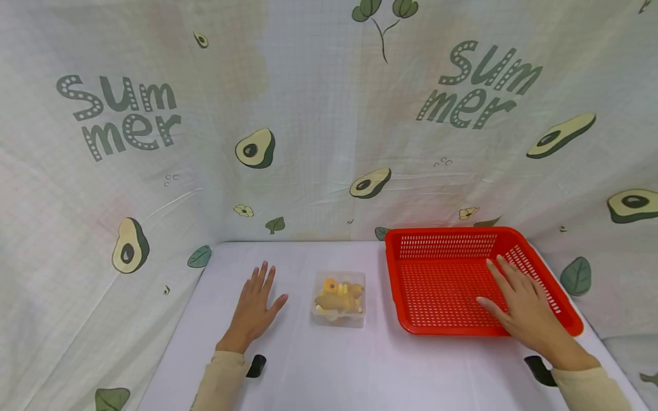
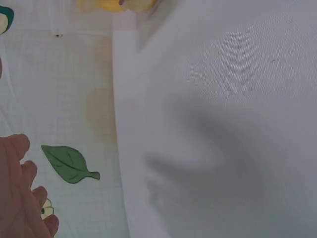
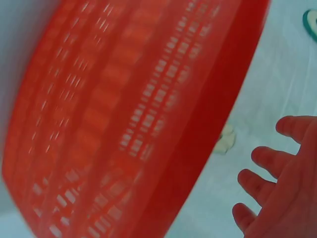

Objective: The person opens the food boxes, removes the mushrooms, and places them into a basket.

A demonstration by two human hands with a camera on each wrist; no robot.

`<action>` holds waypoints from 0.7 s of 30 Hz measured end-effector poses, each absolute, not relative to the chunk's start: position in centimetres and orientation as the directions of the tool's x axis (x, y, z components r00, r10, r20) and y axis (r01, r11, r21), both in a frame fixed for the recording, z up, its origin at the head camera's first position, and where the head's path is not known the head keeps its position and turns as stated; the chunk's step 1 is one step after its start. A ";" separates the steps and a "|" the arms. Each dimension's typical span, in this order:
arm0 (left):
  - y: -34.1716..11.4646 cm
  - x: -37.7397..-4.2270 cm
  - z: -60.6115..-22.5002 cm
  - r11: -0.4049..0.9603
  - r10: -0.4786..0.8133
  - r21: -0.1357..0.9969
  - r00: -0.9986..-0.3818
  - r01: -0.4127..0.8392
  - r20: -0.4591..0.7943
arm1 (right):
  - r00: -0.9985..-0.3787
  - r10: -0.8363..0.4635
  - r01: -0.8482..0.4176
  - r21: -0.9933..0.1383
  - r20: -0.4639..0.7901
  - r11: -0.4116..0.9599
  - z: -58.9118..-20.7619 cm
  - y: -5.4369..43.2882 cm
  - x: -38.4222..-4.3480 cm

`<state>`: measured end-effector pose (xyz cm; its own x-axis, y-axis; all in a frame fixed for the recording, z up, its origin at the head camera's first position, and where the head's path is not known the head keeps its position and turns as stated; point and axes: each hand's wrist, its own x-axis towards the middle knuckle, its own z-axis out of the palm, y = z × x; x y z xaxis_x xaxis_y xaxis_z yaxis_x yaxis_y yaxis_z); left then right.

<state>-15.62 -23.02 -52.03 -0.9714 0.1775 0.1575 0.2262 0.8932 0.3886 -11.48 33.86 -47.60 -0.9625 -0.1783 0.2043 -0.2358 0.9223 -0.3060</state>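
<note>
A clear, square plastic box (image 1: 338, 322) stands mid-table, with small yellow, orange and tan pieces (image 1: 339, 298) inside. My left hand (image 1: 252, 308) hovers over the white table to the left of the box, fingers straight and thumb spread, holding nothing; its shadow falls on the cloth in the left wrist view. To the right of the box lies a shallow red plastic basket (image 1: 437, 285) with slotted walls and a mesh floor. Over its right part reaches my right hand (image 1: 532, 314), fingers extended and spread, nothing in it. In the right wrist view its fingertips (image 3: 262, 188) appear beside the basket wall.
A white cloth covers the table (image 1: 319, 371). Behind and at both sides hangs a pale curtain (image 1: 308, 85) printed with avocados, leaves and "Summer" lettering. A black band (image 1: 256, 366) shows at the left wrist and another black band (image 1: 541, 371) at the right.
</note>
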 end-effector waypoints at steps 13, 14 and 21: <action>-21.2 -14.9 -51.8 0.868 0.240 0.412 -0.960 0.278 0.142 | -0.917 -0.312 -0.378 -0.285 0.250 0.881 -47.3 28.3 -11.3; -21.1 -14.8 -51.8 0.866 0.243 0.414 -0.959 0.281 0.143 | -0.913 -0.322 -0.388 -0.288 0.249 0.876 -47.4 27.8 -11.3; -19.8 -14.3 -52.3 0.844 0.271 0.448 -0.956 0.294 0.115 | -0.886 -0.392 -0.454 -0.294 0.249 0.841 -47.6 24.0 -10.9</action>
<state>-14.27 -19.80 -52.30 -0.9556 0.2711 0.1151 0.2936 0.8442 0.4484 -10.88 24.01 -47.64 -0.8859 -0.3916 0.2487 -0.4542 0.8411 -0.2935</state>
